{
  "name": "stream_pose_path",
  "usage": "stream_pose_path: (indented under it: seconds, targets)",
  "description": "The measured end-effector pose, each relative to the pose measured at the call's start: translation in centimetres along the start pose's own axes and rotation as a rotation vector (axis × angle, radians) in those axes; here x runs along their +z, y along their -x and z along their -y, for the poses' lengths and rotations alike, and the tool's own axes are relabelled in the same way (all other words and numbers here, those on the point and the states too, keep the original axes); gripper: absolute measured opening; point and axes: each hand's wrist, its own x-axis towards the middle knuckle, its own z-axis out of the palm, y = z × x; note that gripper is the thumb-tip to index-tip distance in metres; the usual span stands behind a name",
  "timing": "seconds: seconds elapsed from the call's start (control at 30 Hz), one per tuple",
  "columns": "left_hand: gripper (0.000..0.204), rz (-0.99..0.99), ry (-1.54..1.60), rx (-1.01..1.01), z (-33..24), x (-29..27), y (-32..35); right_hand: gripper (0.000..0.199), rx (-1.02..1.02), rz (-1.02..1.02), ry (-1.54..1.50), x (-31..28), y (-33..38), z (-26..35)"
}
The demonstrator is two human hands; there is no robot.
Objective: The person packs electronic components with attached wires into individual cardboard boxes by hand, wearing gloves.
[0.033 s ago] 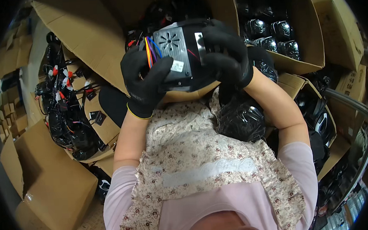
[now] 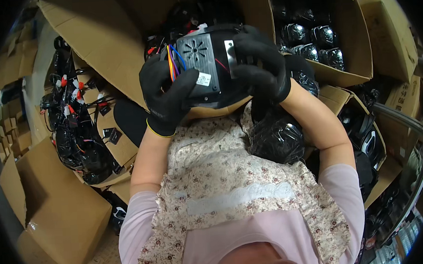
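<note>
Both my hands wear black gloves and hold a black rounded electronic unit point(image 2: 223, 85) up in front of me. A grey vented metal plate point(image 2: 196, 60) with a starburst of slots is fixed on it. My left hand point(image 2: 167, 88) is closed round the left side, its thumb lying by a small white label point(image 2: 203, 79). Orange, purple and blue wires point(image 2: 172, 62) come out beside that hand. My right hand point(image 2: 263, 63) grips the right side, next to a silver metal strip point(image 2: 230, 53). A short red wire runs between plate and strip. The unit's underside is hidden.
An open cardboard box point(image 2: 94, 37) with dark wired parts stands behind the unit. Plastic-wrapped black parts fill another box point(image 2: 319, 33) at far right. Wired black units point(image 2: 75, 126) are piled on the left. A black wrapped bundle point(image 2: 277, 137) sits by my right forearm.
The unit has shifted and tilted very slightly in my hands, and its label and slots look sharper. Both hands keep their hold.
</note>
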Motion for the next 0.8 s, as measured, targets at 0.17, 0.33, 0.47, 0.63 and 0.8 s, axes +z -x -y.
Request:
stream_pose_path:
  seconds: [0.17,0.33,0.47,0.63,0.8]
  targets:
    - [0.027,-0.076,0.303,-0.51,0.5,0.3,2.8,0.049,0.126,-0.23,0.239,1.7,0.4,0.1]
    - [0.063,-0.257,1.265,-0.883,0.3,-1.1,2.9,0.093,0.28,-0.126,0.335,1.1,0.1,-0.6]
    - [0.077,-0.441,1.975,-1.041,-1.4,0.4,2.0,0.112,0.837,0.326,-0.655,2.4,0.6,-0.2]
    - [0.055,-0.494,2.569,-0.908,-3.2,3.1,1.2,0.074,0.735,0.576,-0.539,3.6,5.8,-1.1]
    - [0.054,-0.392,2.402,-0.86,-3.0,0.0,0.6,0.057,0.976,0.501,-0.588,1.8,6.4,-0.8]
